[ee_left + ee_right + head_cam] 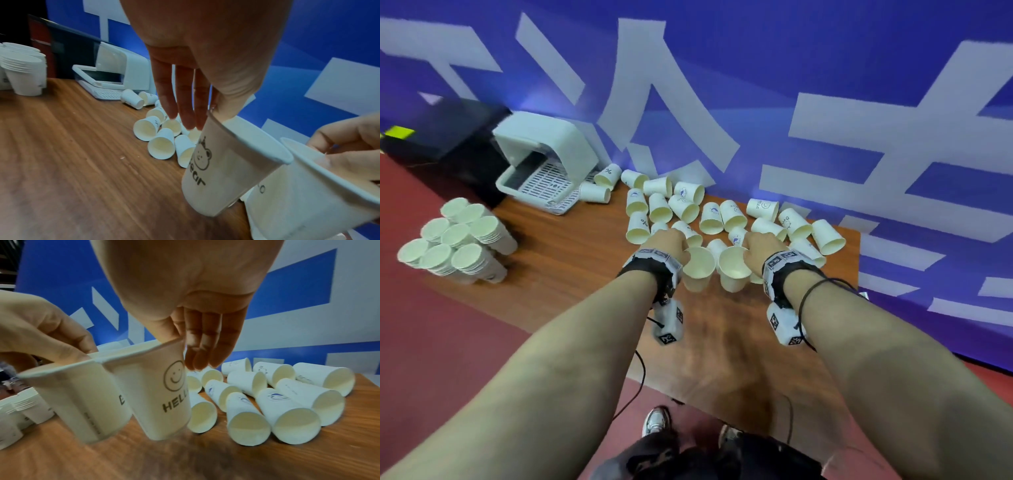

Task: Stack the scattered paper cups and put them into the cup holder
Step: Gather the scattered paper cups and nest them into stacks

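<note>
My left hand (681, 250) pinches the rim of an upright white paper cup with a bear print (226, 170), thumb inside the rim, the other fingers hanging straight. Beside it my right hand (748, 248) pinches the rim of a smiley "HELLO" cup (160, 394) the same way. The two cups (698, 270) (734, 270) hang rim to rim just above the wooden table (571, 246). Several loose cups (685, 205) lie on their sides behind my hands. The white cup holder with a slotted tray (544, 164) stands at the back left.
Several stacks of nested cups (455, 236) stand at the table's left edge. A black box (448, 137) sits behind them. The blue and white wall (825, 102) runs close behind the loose cups. Bare wood (722, 342) lies between me and my hands.
</note>
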The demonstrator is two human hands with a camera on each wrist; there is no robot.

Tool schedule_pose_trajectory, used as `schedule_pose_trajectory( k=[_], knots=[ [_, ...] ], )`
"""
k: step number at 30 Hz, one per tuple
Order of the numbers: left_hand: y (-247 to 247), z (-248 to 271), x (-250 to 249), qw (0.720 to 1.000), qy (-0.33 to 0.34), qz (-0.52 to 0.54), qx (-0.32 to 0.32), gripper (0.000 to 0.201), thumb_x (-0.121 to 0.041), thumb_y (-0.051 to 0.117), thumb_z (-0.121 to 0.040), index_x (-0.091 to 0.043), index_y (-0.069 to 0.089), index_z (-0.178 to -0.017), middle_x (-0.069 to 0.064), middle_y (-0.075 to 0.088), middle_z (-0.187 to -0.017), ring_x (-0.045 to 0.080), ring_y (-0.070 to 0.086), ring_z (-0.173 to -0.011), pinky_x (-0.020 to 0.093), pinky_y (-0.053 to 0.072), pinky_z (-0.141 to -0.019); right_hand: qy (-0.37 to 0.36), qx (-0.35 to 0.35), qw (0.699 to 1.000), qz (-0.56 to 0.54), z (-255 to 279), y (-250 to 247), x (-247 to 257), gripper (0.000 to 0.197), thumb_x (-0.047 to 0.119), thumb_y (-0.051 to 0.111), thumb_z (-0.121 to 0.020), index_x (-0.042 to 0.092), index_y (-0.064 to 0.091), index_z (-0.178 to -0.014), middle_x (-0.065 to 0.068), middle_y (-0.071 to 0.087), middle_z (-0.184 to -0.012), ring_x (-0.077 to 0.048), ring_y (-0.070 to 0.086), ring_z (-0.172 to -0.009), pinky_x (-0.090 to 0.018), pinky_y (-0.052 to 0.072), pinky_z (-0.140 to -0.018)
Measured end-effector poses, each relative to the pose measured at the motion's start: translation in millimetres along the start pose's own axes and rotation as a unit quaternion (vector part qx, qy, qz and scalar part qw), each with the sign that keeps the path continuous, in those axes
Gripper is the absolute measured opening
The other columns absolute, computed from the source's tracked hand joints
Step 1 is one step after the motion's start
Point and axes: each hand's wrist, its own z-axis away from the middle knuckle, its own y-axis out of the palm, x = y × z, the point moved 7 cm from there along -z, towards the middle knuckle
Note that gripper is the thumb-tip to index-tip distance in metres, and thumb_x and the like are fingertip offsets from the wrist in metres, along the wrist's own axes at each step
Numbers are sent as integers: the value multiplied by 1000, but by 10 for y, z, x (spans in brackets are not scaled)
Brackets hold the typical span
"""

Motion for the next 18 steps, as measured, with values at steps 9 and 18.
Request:
schedule_pose_trajectory(
  k=[9, 18],
  knots=[
    [-74, 268, 1303, 994, -71, 83, -27, 18, -25, 62, -83, -13, 66, -95, 4, 66, -88, 25, 61, -76, 27, 44, -61, -41, -17, 998, 38, -80, 178, 1237, 33, 43, 38, -83, 16, 58, -89, -10, 63, -100, -35, 60, -95, -42, 52, -87],
    [-293, 477, 3014, 992, -71, 98, -23, 14, -26, 61, -83, -17, 69, -90, 5, 68, -86, 24, 63, -74, 25, 44, -56, -69, -43, 996, 24, -76, 634, 2997, 22, 21, 46, -92, 15, 67, -91, -9, 64, -86, -26, 54, -72, -28, 40, -58]
  ],
)
